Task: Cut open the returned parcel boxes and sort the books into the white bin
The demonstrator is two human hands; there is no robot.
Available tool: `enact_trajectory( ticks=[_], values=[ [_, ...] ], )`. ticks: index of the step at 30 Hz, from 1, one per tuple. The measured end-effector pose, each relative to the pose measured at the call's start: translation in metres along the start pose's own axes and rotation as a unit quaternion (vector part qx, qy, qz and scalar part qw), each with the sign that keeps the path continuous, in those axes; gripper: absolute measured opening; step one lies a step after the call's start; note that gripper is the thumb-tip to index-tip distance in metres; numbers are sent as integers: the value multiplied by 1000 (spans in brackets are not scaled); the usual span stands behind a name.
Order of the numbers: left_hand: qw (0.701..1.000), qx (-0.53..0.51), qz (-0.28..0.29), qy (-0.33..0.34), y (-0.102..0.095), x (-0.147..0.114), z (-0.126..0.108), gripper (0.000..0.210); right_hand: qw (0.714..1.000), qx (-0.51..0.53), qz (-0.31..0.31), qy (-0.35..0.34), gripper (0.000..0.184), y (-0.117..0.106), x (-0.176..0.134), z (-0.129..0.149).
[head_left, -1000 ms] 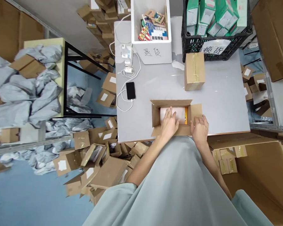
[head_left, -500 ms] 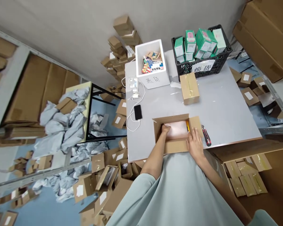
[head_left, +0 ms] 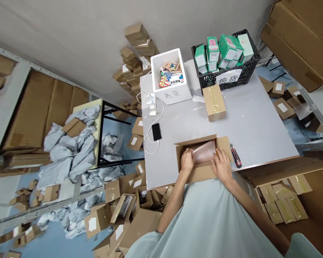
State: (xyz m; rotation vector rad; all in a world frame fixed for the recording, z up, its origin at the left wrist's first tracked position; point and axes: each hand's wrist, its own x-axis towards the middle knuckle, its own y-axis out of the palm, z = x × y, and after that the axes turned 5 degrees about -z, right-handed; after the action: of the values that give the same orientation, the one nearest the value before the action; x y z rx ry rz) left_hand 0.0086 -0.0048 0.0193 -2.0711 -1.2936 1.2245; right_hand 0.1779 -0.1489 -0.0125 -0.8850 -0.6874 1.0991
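Observation:
An opened cardboard box [head_left: 201, 173] stands at the table's front edge, flaps folded out. Inside it a pale pinkish package in clear wrap [head_left: 205, 152] sits tilted, its far edge raised. My left hand [head_left: 187, 161] reaches into the box's left side, fingers curled on the package's left end. My right hand [head_left: 222, 165] lies over the right flap with fingers stretched, the tips at the package's right end. A red and black utility knife [head_left: 235, 156] rests on the table right of the box.
Behind the box sits a taped carton [head_left: 214, 103]. A white foam bin [head_left: 174, 94] and a black crate [head_left: 244, 77] of green boxes stand at the back. A phone [head_left: 156, 132] on a cable lies left. A large carton [head_left: 320, 190] of small boxes adjoins on the right.
The package has gone from lying flat to tilted inside the box. My left hand has shifted slightly nearer, and its fingers now curl at the package's left end. The right hand stays about in place.

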Motion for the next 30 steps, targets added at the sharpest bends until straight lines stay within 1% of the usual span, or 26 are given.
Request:
enact_trajectory(
  ticks=[2, 5, 6, 8, 9, 11, 13, 15, 17, 18, 19, 21, 22, 24, 27, 28, 29, 30],
  values=[
    [999, 6, -14, 51, -13, -14, -8, 24, 1000, 6, 2, -1, 45, 1, -1, -2],
    [986, -4, -66, 151, -40, -36, -19, 29, 999, 44, -4, 10, 50, -1, 0, -3],
    [981, -21, -85, 172, -51, -44, -21, 28, 998, 67, -8, 17, 52, -3, 0, -3],
    [973, -80, -118, 183, -75, -57, -24, 23, 991, 126, -15, 45, 61, -8, 2, 1],
    [968, -124, -133, 175, -85, -62, -24, 19, 984, 162, -20, 70, 68, -12, 3, 5],
    [952, -223, -151, 147, -102, -69, -23, 17, 958, 249, -22, 139, 87, -23, 8, 14],
    [929, -310, -167, 112, -110, -73, -21, 25, 917, 335, -33, 213, 104, -36, 16, 25],
    [904, -377, -188, 79, -109, -75, -20, 35, 873, 406, -66, 262, 118, -50, 29, 36],
    [873, -440, -206, 46, -101, -77, -20, 44, 830, 475, -96, 278, 125, -64, 44, 47],
    [855, -474, -208, 29, -96, -78, -21, 48, 808, 513, -95, 275, 123, -69, 51, 52],
    [838, -506, -205, 12, -91, -80, -21, 50, 787, 550, -79, 268, 116, -74, 57, 58],
    [812, -553, -188, -14, -82, -84, -22, 53, 754, 604, -26, 256, 96, -82, 64, 68],
    [808, -563, -174, -21, -79, -86, -21, 53, 745, 618, -6, 253, 86, -84, 66, 72],
    [818, -556, -148, -25, -74, -89, -17, 52, 738, 627, 5, 251, 71, -86, 64, 79],
    [846, -521, -113, -28, -76, -90, -5, 51, 739, 626, 1, 249, 63, -92, 58, 81],
    [846, -523, -99, -32, -78, -89, 0, 51, 740, 624, 10, 249, 63, -96, 57, 80],
    [839, -537, -80, -36, -80, -88, 5, 52, 741, 623, 23, 250, 63, -100, 55, 79],
    [825, -561, -54, -40, -82, -86, 9, 54, 743, 621, 38, 249, 63, -106, 55, 77]
  ],
)
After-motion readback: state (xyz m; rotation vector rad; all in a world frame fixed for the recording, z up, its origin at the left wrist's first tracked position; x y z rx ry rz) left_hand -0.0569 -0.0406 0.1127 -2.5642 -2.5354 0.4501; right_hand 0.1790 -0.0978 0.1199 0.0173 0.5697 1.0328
